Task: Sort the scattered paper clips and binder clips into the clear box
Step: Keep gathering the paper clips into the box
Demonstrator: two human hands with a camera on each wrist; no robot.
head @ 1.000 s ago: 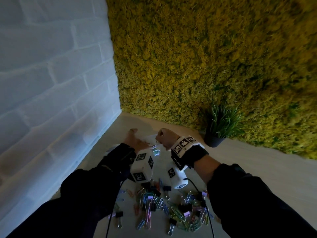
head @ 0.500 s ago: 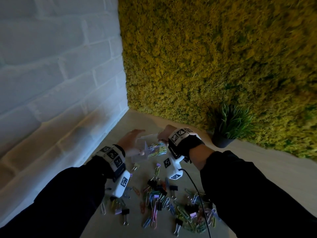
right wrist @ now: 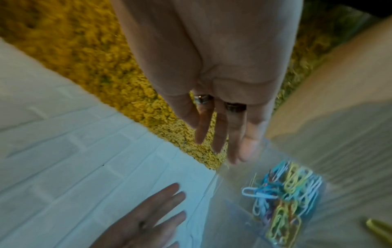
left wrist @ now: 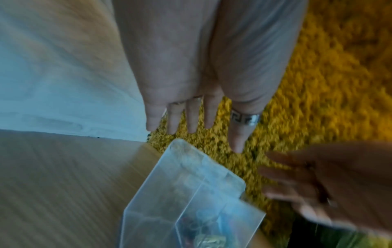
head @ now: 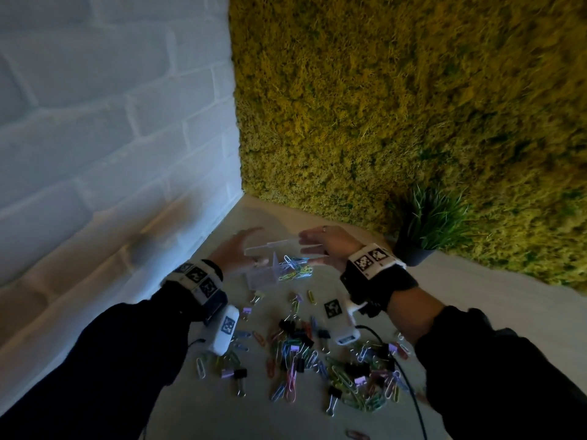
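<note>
The clear box [head: 263,274] stands on the wooden table, with a heap of coloured paper clips [head: 295,269] in its right compartment and its lid [head: 279,246] raised. My left hand [head: 241,249] hovers at the box's left side and my right hand [head: 320,246] at its right, both with straight, spread fingers and nothing in them. The left wrist view shows the straight left fingers [left wrist: 191,117] above the box [left wrist: 186,193]. The right wrist view shows the clips [right wrist: 284,193] inside. Several loose paper clips and binder clips [head: 295,350] lie scattered nearer to me.
A white brick wall [head: 111,154] runs along the left and a yellow-green moss wall [head: 397,106] along the back. A small potted plant [head: 425,230] stands right of my right hand. A black cable [head: 403,376] crosses the clip pile.
Both hands were curled close together at the box's top; they have since opened and spread apart to its two sides. The left wrist has turned and dropped back.
</note>
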